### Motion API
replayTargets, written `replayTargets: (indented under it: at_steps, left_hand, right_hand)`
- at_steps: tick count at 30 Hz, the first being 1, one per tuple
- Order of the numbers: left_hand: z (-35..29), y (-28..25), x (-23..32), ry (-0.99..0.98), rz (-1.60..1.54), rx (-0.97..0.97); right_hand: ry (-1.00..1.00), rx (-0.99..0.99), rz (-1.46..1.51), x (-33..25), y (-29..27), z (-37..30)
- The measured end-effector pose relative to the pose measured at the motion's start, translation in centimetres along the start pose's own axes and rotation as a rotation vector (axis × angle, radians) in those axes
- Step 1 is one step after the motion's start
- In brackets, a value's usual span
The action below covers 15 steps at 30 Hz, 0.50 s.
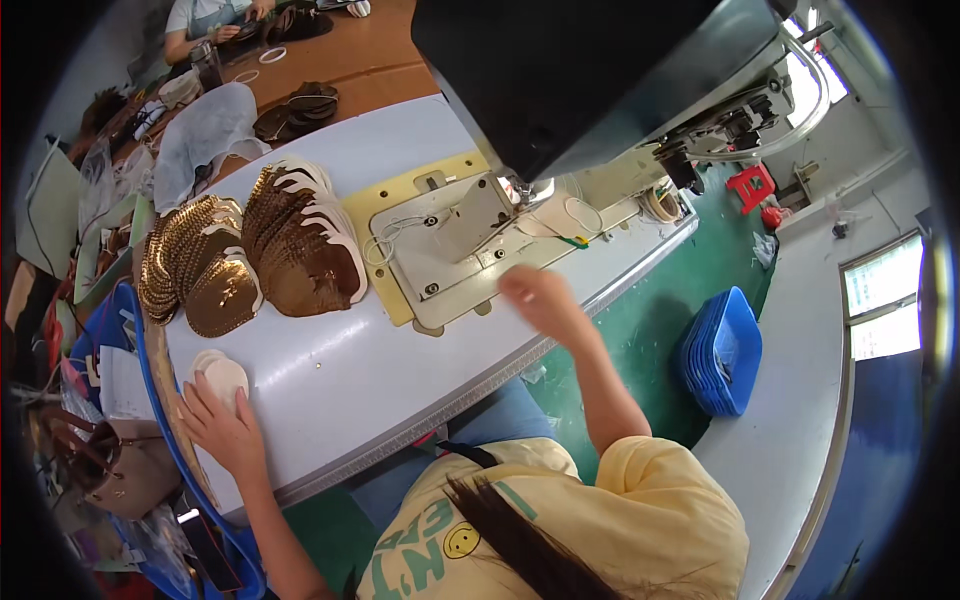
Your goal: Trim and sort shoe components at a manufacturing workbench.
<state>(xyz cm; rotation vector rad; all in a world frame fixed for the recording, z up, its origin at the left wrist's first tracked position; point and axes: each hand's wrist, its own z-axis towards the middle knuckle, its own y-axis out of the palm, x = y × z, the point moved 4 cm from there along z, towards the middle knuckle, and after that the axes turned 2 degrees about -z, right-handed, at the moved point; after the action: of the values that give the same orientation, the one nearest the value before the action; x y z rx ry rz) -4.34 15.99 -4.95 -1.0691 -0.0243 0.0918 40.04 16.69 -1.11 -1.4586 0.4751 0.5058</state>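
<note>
At lower left of the frame, the left hand (222, 425) rests flat, fingers spread, on a small stack of pale oval pieces (222, 376) at the surface (330, 390) edge, steadying it, while the right hand (535, 297), blurred, grip indeterminable, hovers by the sewing machine plate (450, 250).

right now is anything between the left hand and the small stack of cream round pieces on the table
Nothing visible. The left hand already rests against the stack of cream round pieces at the near left edge of the white table; the gold pieces lie farther back.
</note>
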Motion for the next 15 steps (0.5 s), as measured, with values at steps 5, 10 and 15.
replayTargets:
  at_steps: [5, 10, 15]
  left_hand:
    - [-1.2, -0.7, 1.3, -0.081, -0.154, 0.047]
    - [-0.8, -1.2, -0.7, -0.205, -0.361, 0.018]
    - [0.8, -4.5, 0.1, -0.110, -0.529, -0.033]
  right_hand:
    - [0.305, 0.613, -0.401, 11.3, -5.3, -0.7]
    - [-0.007, 0.627, -0.370, 11.8, -3.0, 0.5]
    - [0.261, 0.485, -0.007, 11.9, -3.2, 0.5]
